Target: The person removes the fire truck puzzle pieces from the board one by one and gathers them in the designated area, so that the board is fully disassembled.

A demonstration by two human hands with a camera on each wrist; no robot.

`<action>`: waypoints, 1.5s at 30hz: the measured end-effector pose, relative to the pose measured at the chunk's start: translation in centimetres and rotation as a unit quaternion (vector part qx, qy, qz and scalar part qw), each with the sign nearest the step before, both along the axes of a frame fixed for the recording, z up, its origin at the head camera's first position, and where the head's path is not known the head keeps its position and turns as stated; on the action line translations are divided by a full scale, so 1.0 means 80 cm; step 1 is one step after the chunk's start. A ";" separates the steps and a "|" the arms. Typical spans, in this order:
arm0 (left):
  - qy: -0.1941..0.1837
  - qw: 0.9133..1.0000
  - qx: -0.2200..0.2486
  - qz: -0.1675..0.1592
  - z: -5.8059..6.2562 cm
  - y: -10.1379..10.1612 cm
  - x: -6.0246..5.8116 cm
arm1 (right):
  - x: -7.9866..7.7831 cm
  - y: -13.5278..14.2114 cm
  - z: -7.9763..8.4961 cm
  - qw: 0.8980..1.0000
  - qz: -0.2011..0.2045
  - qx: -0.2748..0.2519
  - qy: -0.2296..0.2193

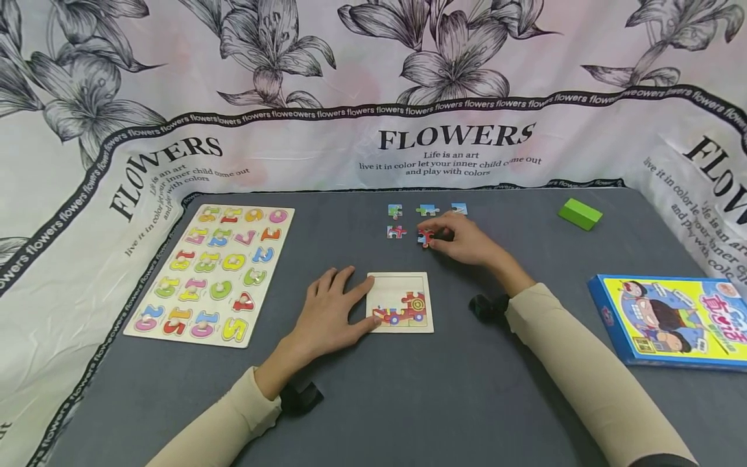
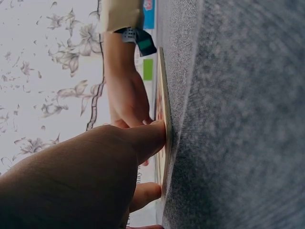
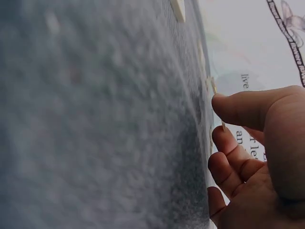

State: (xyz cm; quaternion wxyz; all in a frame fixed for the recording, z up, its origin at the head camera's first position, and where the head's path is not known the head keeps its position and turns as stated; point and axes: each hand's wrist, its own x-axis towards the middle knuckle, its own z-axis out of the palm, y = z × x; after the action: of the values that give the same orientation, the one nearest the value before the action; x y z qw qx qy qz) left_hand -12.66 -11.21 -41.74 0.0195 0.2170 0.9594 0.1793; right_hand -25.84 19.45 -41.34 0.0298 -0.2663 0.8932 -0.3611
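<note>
A small square wooden puzzle board (image 1: 403, 285) lies on the grey table, with several joined pieces showing a red vehicle in its lower part. Spread fingers of my left hand (image 1: 329, 318) touch the board's left edge; thumb and fingertip rest there in the left wrist view too. Beyond the board, my right hand (image 1: 463, 240) pinches a red and blue jigsaw piece (image 1: 425, 238) between thumb and finger. In the right wrist view the piece (image 3: 214, 86) appears thin and edge-on. Close by lie loose jigsaw pieces: one red (image 1: 395, 231), others blue and green (image 1: 428, 210).
A board of colourful number pieces (image 1: 233, 305) lies at the left. A green block (image 1: 580, 214) sits at the back right, and a blue and yellow box (image 1: 671, 321) at the right. Flower-printed white sheeting (image 1: 303, 149) borders the table's back and sides.
</note>
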 end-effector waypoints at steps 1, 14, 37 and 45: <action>-0.004 1.000 -0.002 0.000 -0.001 0.000 0.000 | -0.001 0.001 0.000 1.000 -0.001 0.008 -0.001; -0.004 1.000 -0.003 -0.004 -0.003 0.003 0.005 | -0.010 0.005 -0.005 0.998 0.005 0.058 0.002; 0.020 1.000 -0.002 -0.014 0.002 0.003 0.003 | -0.018 0.006 -0.007 1.000 -0.003 0.023 -0.020; -0.004 0.991 0.003 -0.131 0.016 -0.005 -0.005 | 0.006 0.008 0.001 0.999 -0.011 -0.037 0.025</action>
State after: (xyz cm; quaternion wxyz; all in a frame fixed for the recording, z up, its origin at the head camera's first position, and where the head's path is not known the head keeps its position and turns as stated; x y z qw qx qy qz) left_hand -13.09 -11.60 -40.47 0.0461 0.3398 0.9222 0.1787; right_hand -25.35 20.07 -41.28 -0.0065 -0.2665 0.8827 -0.3870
